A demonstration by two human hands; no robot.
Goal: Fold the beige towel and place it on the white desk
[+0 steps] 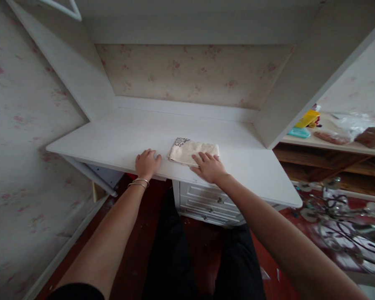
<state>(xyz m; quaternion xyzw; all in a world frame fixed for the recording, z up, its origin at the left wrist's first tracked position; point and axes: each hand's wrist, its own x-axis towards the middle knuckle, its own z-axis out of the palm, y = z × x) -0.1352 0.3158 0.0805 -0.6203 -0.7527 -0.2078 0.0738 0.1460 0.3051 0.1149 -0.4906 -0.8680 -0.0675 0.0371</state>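
A folded cream cloth (192, 151) with a dark patterned corner lies on the white desk top (118, 137) near its front edge. My right hand (208, 166) lies flat with its fingers stretched out onto the cloth's near right part. My left hand (147, 163), with two thin bangles at the wrist, rests palm down on the bare desk just left of the cloth, fingers slightly curled and holding nothing.
White drawers (211, 203) sit under the desk. A white side panel (300, 83) rises at the right. Beyond it a wooden shelf (331, 146) carries a yellow packet (306, 118), a teal item and plastic bags. A metal chandelier (340, 216) lies on the red floor.
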